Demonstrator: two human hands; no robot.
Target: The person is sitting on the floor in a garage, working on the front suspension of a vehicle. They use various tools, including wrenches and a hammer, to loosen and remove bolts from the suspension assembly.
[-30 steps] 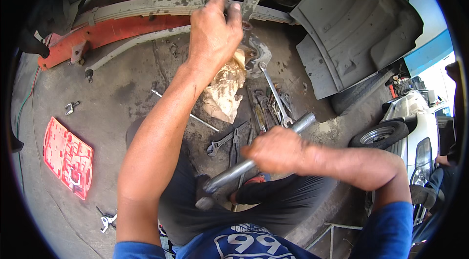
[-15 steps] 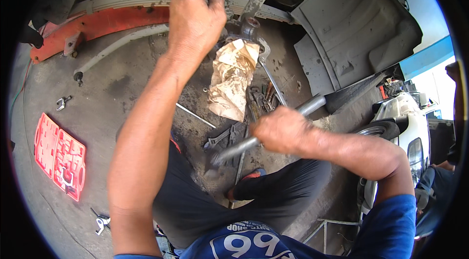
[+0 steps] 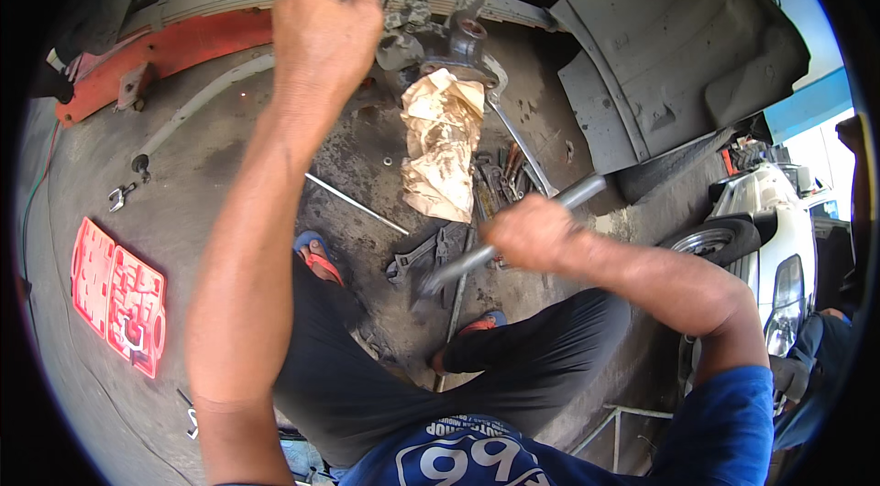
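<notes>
Head view shows a person sitting on a dirty floor point(image 3: 110, 165) under a raised car. At the top middle of the frame the left hand point(image 3: 325, 23) is curled around a greasy metal part point(image 3: 403, 0) of the car's underside. The fingers are wrapped tight over it. In the middle right, the right hand point(image 3: 532, 234) is closed in a fist around a long grey metal bar point(image 3: 513, 234). The bar slants from the middle of the frame up to the right.

Just below the metal part hangs a crumpled brown paper bag point(image 3: 440, 142). Loose tools point(image 3: 495, 179) lie on the floor beside it, and a red tool case point(image 3: 119, 293) lies open at the lower left.

What could go wrong? The bar is heavy and the left hand is close to the metal part. If the bar swings up and misses, it could hit those fingers. The part looks greasy, so the grip could slip. The bar could also knock the bag or land on the person's feet point(image 3: 316, 252), which wear only open sandals.
</notes>
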